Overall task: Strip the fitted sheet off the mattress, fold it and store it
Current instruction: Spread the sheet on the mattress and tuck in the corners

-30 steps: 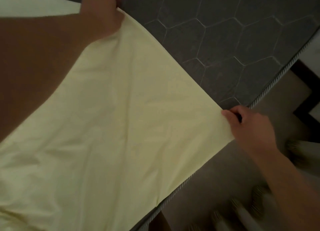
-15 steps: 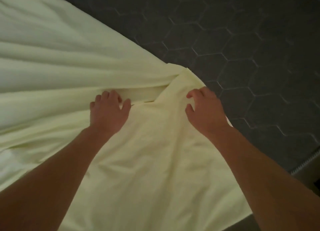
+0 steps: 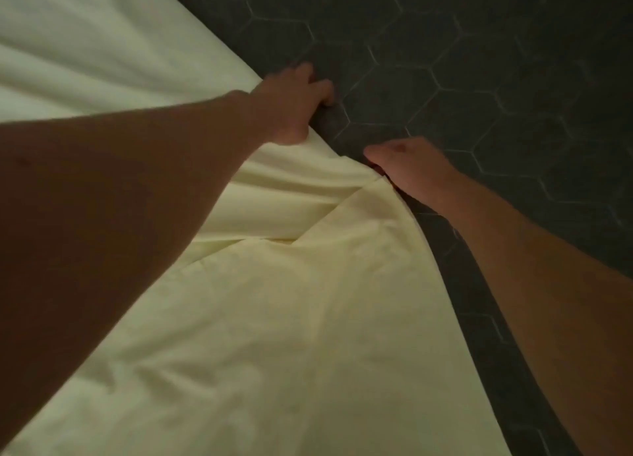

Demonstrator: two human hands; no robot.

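The dark hexagon-quilted mattress (image 3: pixel 479 79) lies bare far and right. The pale yellow fitted sheet (image 3: pixel 291 318) covers the left and near side. The left hand (image 3: pixel 291 108) grips the sheet's edge with curled fingers. The right hand (image 3: pixel 414 164) touches its corner, grip unclear.

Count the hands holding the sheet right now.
2. The left hand grips the pale yellow fitted sheet at its edge, over the dark mattress; the right hand pinches the same edge just below and to the right. No others show.

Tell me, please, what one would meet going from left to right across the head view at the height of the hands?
The fitted sheet → left hand → right hand → bare dark mattress.
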